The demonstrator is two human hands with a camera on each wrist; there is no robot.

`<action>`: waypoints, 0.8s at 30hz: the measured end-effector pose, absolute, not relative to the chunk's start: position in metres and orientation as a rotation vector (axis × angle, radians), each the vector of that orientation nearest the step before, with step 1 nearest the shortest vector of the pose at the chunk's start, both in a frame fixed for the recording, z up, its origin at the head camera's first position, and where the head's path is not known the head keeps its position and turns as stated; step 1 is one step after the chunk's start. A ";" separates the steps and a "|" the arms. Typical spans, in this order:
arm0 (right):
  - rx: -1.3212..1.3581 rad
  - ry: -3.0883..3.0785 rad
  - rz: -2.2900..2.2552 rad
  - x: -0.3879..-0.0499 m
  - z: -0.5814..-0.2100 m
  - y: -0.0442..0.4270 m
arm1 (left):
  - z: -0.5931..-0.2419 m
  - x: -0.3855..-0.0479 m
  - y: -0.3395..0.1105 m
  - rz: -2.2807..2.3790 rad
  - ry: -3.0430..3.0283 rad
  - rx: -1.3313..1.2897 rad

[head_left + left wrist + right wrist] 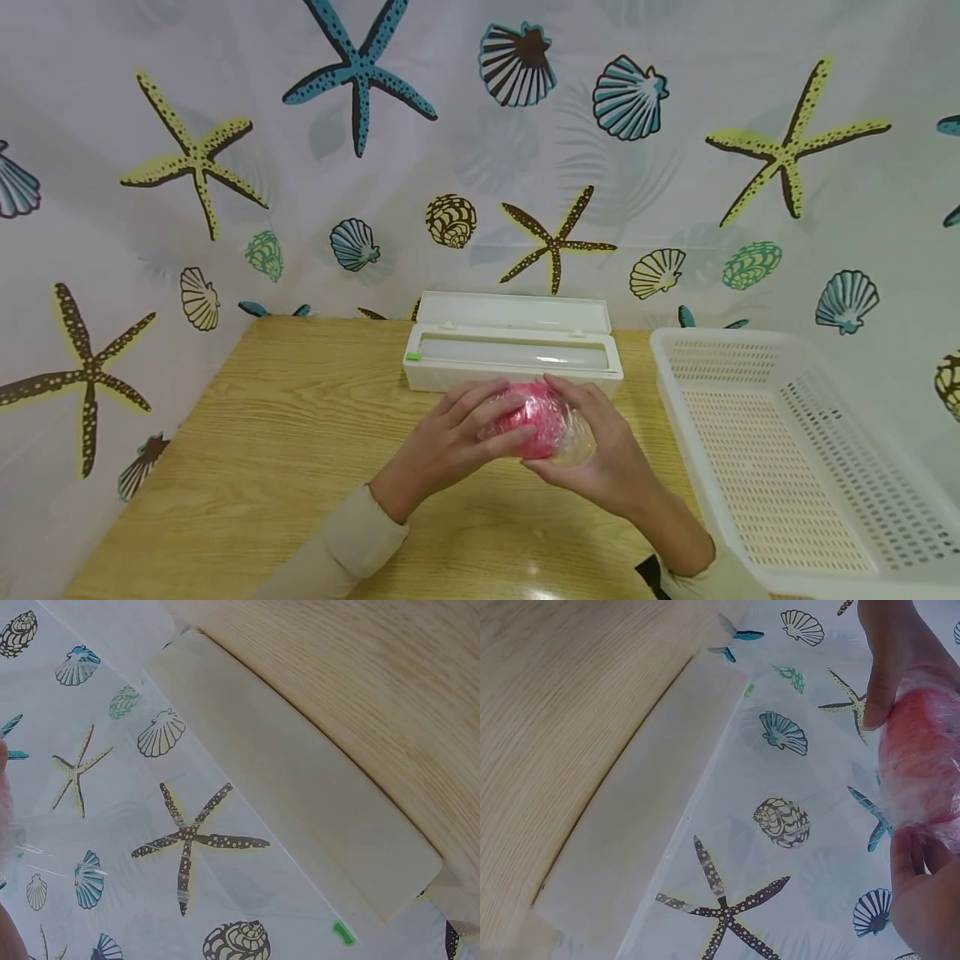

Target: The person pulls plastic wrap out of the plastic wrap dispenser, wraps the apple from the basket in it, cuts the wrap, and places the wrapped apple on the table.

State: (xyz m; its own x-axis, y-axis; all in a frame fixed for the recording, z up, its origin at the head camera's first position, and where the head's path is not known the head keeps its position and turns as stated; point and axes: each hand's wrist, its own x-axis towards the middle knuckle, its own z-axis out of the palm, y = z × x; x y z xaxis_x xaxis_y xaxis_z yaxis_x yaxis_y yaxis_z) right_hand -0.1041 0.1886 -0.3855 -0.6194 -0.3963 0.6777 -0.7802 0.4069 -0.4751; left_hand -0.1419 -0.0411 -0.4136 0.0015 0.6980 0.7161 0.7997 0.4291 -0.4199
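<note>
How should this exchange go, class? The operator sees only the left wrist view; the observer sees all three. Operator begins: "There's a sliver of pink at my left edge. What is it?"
Observer: A pink bundle, which the head view shows held between the left hand and the right hand.
Operator: I have one long side of the box. What is in it?
Observer: A pale, shiny roll, lying lengthwise; only the head view looks down into the box.
Operator: And beyond the right hand?
Observer: A white basket with slotted sides stands to the right of both the hand and the box.
</note>
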 end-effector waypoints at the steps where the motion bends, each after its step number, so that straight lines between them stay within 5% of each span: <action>1: 0.994 -2.215 1.114 -0.104 -0.386 0.189 | -0.413 -0.142 -0.041 -0.138 -1.722 -1.307; 15: 0.965 -2.441 0.996 -0.102 -0.385 0.190 | -0.410 -0.141 -0.037 -0.232 -1.741 -1.295; 24: 1.153 -1.966 0.796 -0.107 -0.381 0.199 | -0.407 -0.138 -0.038 -0.394 -1.913 -1.299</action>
